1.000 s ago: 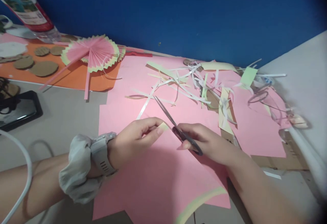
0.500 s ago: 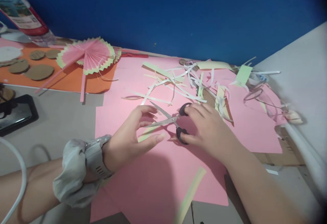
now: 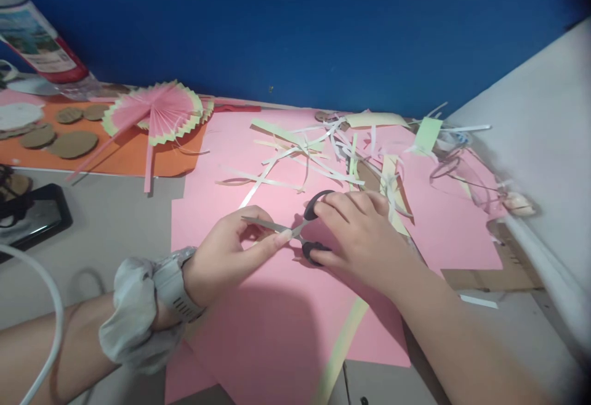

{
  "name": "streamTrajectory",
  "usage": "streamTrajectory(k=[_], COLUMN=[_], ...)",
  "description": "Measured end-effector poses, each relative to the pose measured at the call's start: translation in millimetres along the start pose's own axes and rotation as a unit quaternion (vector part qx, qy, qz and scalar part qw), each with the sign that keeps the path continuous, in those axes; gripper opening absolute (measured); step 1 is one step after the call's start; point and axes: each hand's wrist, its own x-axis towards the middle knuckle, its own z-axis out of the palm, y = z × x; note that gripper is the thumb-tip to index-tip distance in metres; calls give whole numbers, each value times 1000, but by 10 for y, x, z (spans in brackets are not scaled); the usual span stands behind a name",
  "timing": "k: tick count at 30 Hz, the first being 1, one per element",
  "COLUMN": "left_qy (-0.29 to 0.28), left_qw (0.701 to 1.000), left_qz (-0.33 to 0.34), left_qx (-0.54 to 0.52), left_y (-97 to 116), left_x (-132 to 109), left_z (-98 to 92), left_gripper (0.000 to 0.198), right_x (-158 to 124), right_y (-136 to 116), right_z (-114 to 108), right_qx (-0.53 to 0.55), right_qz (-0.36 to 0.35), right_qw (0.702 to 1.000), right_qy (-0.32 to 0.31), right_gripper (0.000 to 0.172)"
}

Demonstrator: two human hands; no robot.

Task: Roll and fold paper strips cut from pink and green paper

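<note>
My right hand [image 3: 357, 242] has its fingers and thumb in the black loops of a pair of scissors [image 3: 299, 228], whose blades point left. My left hand [image 3: 233, 242] is closed, its thumb pressed on the metal near the pivot and a blade lying between thumb and fingers. Whether a paper strip is also in those fingers is hidden. Both hands are above overlapping sheets of pink paper [image 3: 277, 306]. A pale green-yellow paper strip [image 3: 340, 349] lies in front of them.
Behind my hands lie tangled white and green paper strips [image 3: 300, 149]. At left are a pink folded-paper fan [image 3: 159, 109], cardboard discs [image 3: 72, 144] on orange paper [image 3: 124, 162], a bottle [image 3: 46, 42] and a black phone-like object [image 3: 37, 214]. A blue wall [image 3: 295, 29] rises behind.
My left hand has closed from an open pose onto the scissors near the pivot. The scissors' blades have come closer together, and my right hand has shifted slightly left.
</note>
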Motion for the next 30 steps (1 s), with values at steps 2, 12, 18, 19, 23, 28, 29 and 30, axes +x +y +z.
streamTrajectory(k=[2,12,18,19,23,28,29,30], left_qy=[-2,0,51,56,104,106,103,100], left_qw=[1000,1000,998,996,983,981,982,982], left_qz=[-2,8,9,10,30,29,27,28], left_qx=[15,15,-48,-67,-146,-157,-158,-155], left_y=[-20,0,-39,-45,-44,-24,-26,-32], left_x=[1,8,18,26,44,28,26,24], left_z=[1,-12,-49,-58,-66,-55,-56,-58], left_gripper=[21,20,19,17,10,11,12,12], right_x=[-7,4,0,-1,0,1,1,0], right_y=[-14,21,172,195,252,290,296,300], right_z=[-6,12,82,98,150,200,210,221], right_qx=[-13,12,30,38,99,182,186,187], right_qz=[-4,13,56,70,115,115,117,119], right_qw=[1000,1000,998,997,988,970,968,967], right_qy=[1,-7,0,4,36,115,122,123], right_gripper=[37,36,37,37,36,33,32,32])
